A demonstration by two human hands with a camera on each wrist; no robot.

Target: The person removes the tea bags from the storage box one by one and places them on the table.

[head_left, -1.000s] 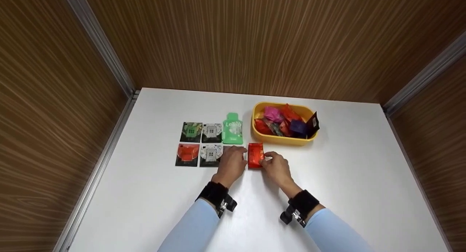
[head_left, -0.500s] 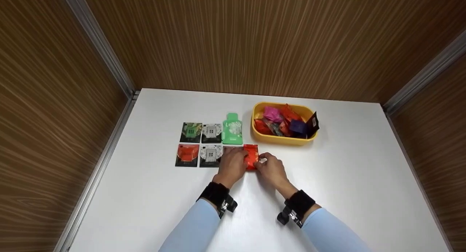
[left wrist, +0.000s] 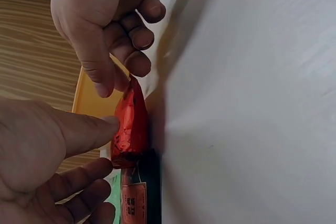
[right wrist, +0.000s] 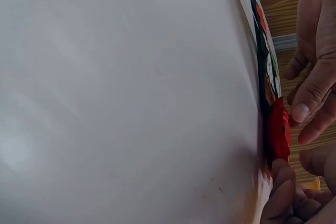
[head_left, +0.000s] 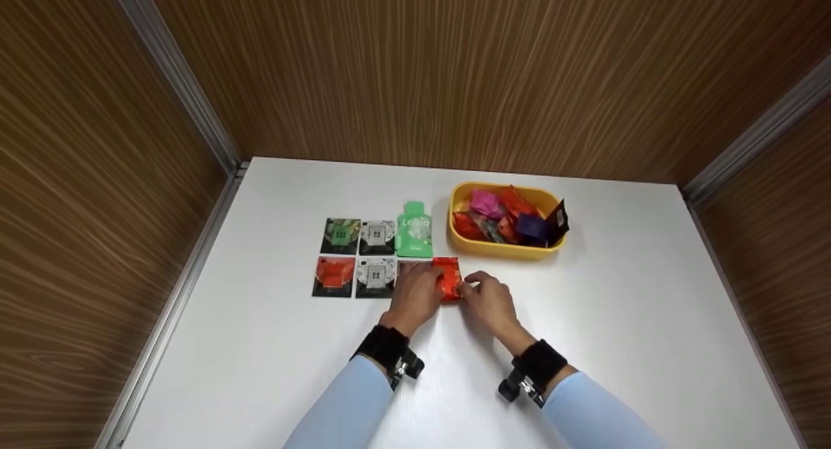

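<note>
Red packet (head_left: 448, 279) looks glossy, crinkled and slightly puffed.

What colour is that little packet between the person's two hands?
The packet is shiny red with some dark markings, seen best in the left wrist view.

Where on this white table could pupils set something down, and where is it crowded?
Bare white tabletop lies right of the oblong yellow tub and left of the flat, square, part-black sachets. It is crowded inside the tub, heaped with crinkled packets, and mid-table, where the shiny red packet lies beside the sachets.
</note>
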